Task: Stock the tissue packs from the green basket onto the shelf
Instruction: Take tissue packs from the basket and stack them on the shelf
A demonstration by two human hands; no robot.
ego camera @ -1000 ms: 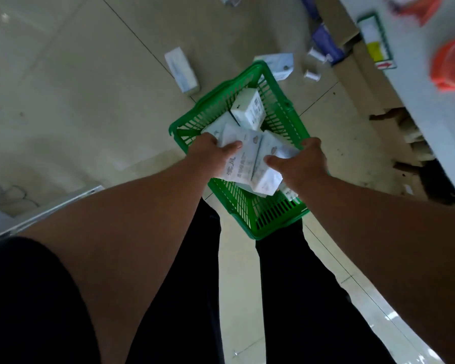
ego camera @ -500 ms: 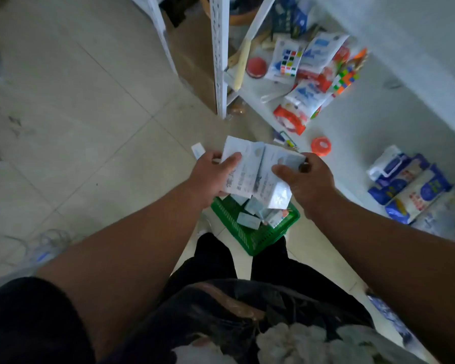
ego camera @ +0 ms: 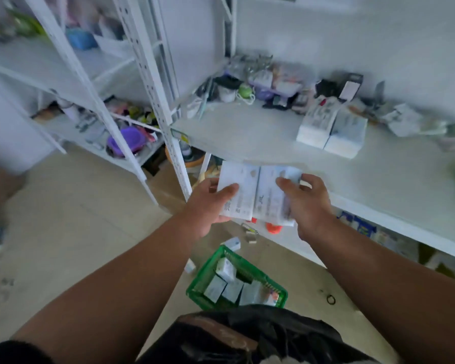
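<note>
The left hand [ego camera: 208, 203] makes its grip on the left tissue pack [ego camera: 238, 191], thumb laid across the printed top and fingers hidden underneath. Just to its right, touching edge to edge, sits the right tissue pack [ego camera: 269, 199], grasped the same way by the right hand [ego camera: 309, 203], thumb on top at its far corner. Both packs are in the air just short of the front edge of the shelf [ego camera: 247, 132], well above the green basket [ego camera: 205, 279] on the floor below the hands.

These look like light, soft, film-wrapped blocks: they should squash a little under a pinch and the wrap may be slick, so a broad hold across the flat faces, as here, seems safer than a fingertip pinch at a corner. Carried as a pair, they could hinge apart at the seam.

Left of the grip stands the white upright [ego camera: 155, 95] of the rack, close enough to clip on the way in. Straight ahead the shelf board is bare. Ahead and to the right, the stocked packs [ego camera: 331, 130] already sit side by side, and small clutter lines the back. More boxes remain in the basket.
</note>
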